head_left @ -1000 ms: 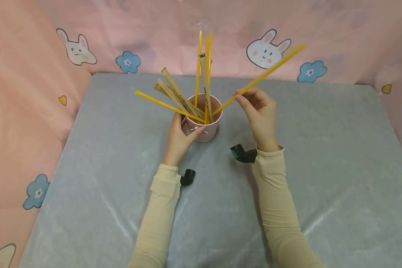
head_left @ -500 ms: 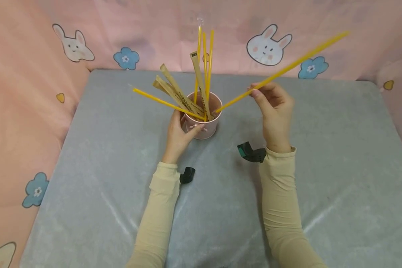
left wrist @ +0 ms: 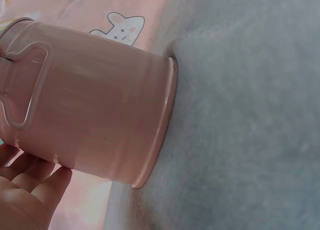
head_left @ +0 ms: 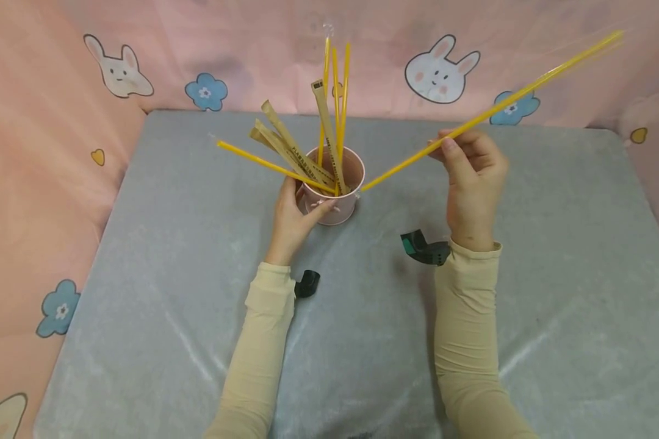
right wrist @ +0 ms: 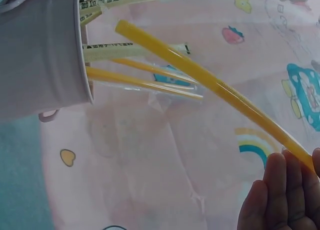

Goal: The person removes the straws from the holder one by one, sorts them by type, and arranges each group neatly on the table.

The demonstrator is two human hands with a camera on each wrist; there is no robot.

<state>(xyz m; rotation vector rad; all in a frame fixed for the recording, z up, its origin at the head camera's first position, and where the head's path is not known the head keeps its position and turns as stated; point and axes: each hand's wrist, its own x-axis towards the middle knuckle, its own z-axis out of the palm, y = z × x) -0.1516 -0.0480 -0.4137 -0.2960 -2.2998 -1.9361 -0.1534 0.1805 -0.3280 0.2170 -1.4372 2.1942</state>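
Observation:
A small pink metal bucket [head_left: 337,210] stands on the grey tabletop, and my left hand [head_left: 291,219] grips its left side with the thumb across the front. In the left wrist view the bucket wall [left wrist: 110,105] shows large, with a wire handle on it and fingertips at its side. My right hand [head_left: 475,177] pinches a yellow drinking straw [head_left: 500,110] in a clear wrapper, slanting up to the right. Its lower end is beside the bucket rim in the head view; the right wrist view shows that end out of the bucket.
Several paper-wrapped straws [head_left: 285,143] and several yellow straws [head_left: 269,164] lean out of the bucket at different angles. The grey table [head_left: 362,341] ends at the back against a pink printed cloth [head_left: 274,55]. Black wrist cameras [head_left: 425,248] sit on both sleeves.
My right hand has moved right, drawing the yellow straw out of the bucket. The other straws in the bucket have shifted slightly. My left hand stays on the bucket.

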